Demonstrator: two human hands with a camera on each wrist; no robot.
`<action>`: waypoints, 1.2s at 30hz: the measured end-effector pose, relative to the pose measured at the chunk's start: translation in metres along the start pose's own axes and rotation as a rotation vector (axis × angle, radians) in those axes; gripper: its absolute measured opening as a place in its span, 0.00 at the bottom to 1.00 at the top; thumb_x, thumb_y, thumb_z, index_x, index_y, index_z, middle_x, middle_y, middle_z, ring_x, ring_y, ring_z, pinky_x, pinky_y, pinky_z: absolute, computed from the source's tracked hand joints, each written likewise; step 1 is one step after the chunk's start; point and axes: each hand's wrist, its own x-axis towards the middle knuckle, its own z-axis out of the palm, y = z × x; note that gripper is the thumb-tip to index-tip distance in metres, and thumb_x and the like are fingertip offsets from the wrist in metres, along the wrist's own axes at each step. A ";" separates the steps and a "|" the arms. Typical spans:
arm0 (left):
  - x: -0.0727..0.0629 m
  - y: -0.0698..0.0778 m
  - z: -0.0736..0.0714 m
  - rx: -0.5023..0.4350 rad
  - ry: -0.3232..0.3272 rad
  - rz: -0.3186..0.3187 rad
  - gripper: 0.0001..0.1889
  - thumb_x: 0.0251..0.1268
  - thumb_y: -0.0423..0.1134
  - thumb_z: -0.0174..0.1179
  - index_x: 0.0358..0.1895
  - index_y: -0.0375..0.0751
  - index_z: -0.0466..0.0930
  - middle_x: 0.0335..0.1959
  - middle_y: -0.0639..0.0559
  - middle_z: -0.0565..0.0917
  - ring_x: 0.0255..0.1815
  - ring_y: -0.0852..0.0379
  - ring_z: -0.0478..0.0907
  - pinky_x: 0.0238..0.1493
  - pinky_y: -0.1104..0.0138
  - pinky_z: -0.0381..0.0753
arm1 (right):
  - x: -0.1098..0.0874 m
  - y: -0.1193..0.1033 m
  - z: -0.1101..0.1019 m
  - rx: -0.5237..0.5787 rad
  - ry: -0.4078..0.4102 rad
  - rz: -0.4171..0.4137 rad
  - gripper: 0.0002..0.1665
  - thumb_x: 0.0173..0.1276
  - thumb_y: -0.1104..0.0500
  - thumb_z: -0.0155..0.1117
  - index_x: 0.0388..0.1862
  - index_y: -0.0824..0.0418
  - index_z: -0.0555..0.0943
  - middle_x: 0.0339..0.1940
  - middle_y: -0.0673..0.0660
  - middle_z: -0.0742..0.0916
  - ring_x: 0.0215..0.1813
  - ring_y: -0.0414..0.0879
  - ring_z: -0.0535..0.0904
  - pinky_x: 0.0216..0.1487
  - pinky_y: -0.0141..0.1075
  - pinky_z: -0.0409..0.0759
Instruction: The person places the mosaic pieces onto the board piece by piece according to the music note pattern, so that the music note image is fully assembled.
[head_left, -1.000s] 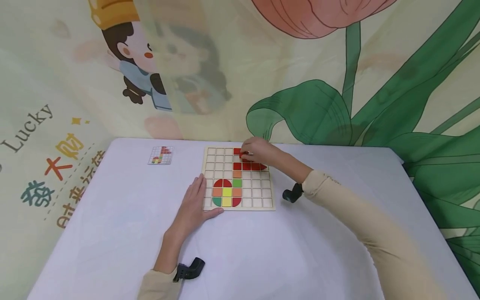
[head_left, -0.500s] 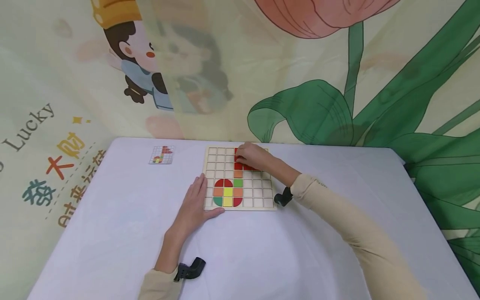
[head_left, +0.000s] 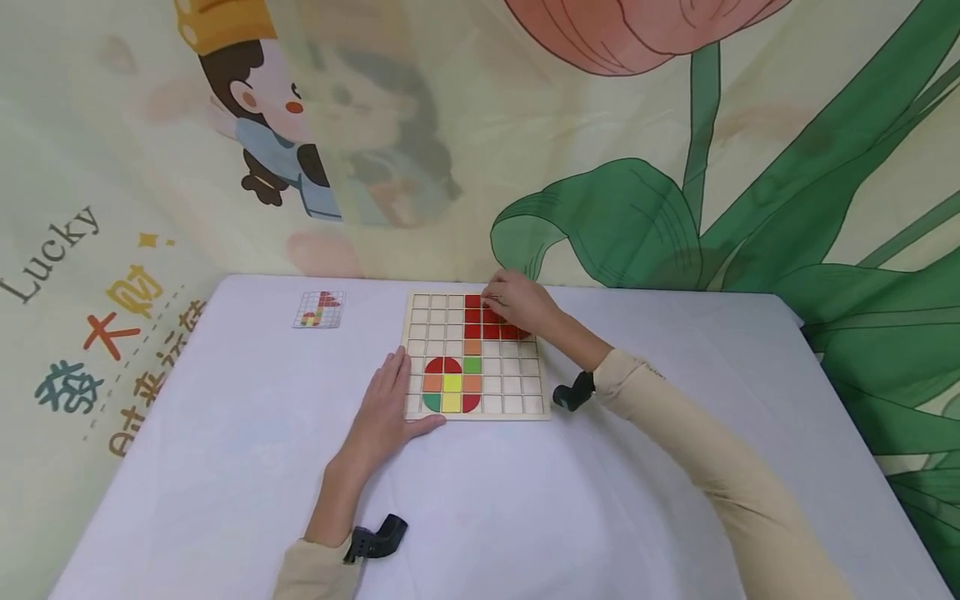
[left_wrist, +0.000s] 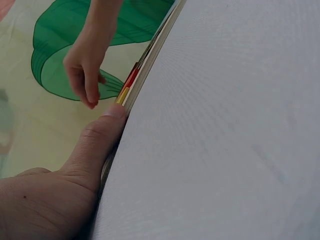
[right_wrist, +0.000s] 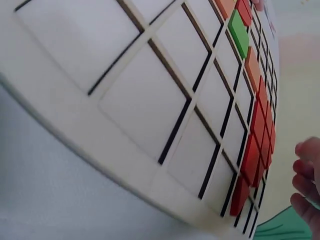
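Observation:
A square wooden grid board point(head_left: 513, 367) lies on the table with colored flat tiles set in its cells. My left hand point(head_left: 386, 400) rests at its left side, fingers straight along the edge and thumb at the near left corner. In the left wrist view the thumb point(left_wrist: 95, 137) lies along the board's edge. Above the board's far edge hovers my right hand point(head_left: 525, 300), fingers bent, over the red tiles point(head_left: 472, 315). The right wrist view shows its fingertips point(right_wrist: 302, 167) apart from the red tiles; whether they pinch a small tile I cannot tell.
A small card point(head_left: 318, 309) printed with a colored grid pattern lies left of the board. White cloth covers the table point(head_left: 480, 508). A printed backdrop point(head_left: 420, 242) with a large flower rises right behind the far edge.
My right hand came down over the red tiles half a second ago and has now lifted back toward the far edge, uncovering more of them. The left hand stays in place.

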 end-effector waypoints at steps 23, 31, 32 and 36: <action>0.000 0.001 -0.004 -0.016 -0.012 -0.012 0.59 0.49 0.57 0.71 0.78 0.39 0.43 0.80 0.44 0.45 0.81 0.44 0.42 0.74 0.47 0.62 | 0.001 0.018 0.022 0.213 0.094 0.090 0.13 0.71 0.61 0.60 0.48 0.64 0.86 0.48 0.60 0.87 0.55 0.54 0.78 0.58 0.44 0.78; 0.001 0.001 -0.002 -0.031 -0.021 -0.013 0.59 0.50 0.56 0.72 0.78 0.39 0.42 0.81 0.44 0.45 0.81 0.44 0.41 0.73 0.47 0.63 | 0.004 0.017 0.025 0.336 0.108 0.189 0.11 0.69 0.62 0.61 0.46 0.64 0.86 0.47 0.61 0.85 0.52 0.54 0.77 0.56 0.44 0.78; 0.001 0.001 -0.002 -0.034 -0.025 -0.015 0.59 0.50 0.56 0.72 0.78 0.39 0.42 0.81 0.44 0.44 0.81 0.44 0.41 0.73 0.47 0.63 | 0.005 0.017 0.024 0.329 0.099 0.193 0.11 0.69 0.62 0.61 0.45 0.64 0.86 0.46 0.61 0.85 0.52 0.53 0.77 0.55 0.43 0.78; 0.001 0.001 -0.001 -0.026 -0.024 -0.020 0.59 0.49 0.56 0.72 0.78 0.39 0.42 0.81 0.44 0.45 0.81 0.44 0.41 0.74 0.47 0.62 | 0.008 0.016 0.021 0.298 0.070 0.187 0.10 0.68 0.62 0.62 0.43 0.64 0.86 0.44 0.61 0.86 0.49 0.52 0.78 0.54 0.42 0.79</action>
